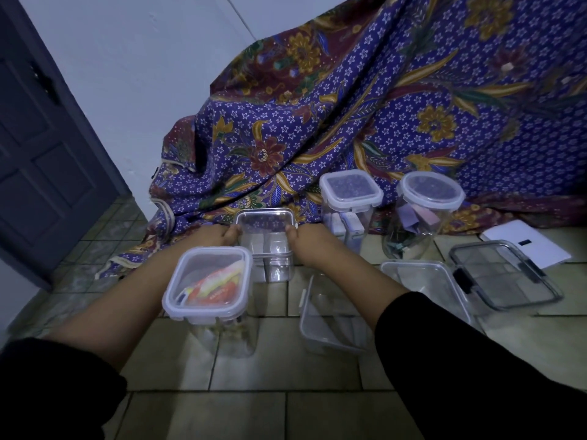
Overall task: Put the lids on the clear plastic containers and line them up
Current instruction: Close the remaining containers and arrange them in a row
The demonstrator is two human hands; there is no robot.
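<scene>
Both hands, left (222,238) and right (301,238), outstretched, clasping the lidded clear container (265,242) between them.

Bare tiled floor (254,414) lies open across the bottom of the frame. Higher up, passage narrows — a lidded container (208,282) left of centre, an open tub (330,322) beside it, and patterned cloth (349,122) walls off the top.

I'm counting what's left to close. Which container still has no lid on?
The wide shallow container at right, beside the loose black-clipped lid. The other upright ones are lidded.
</scene>
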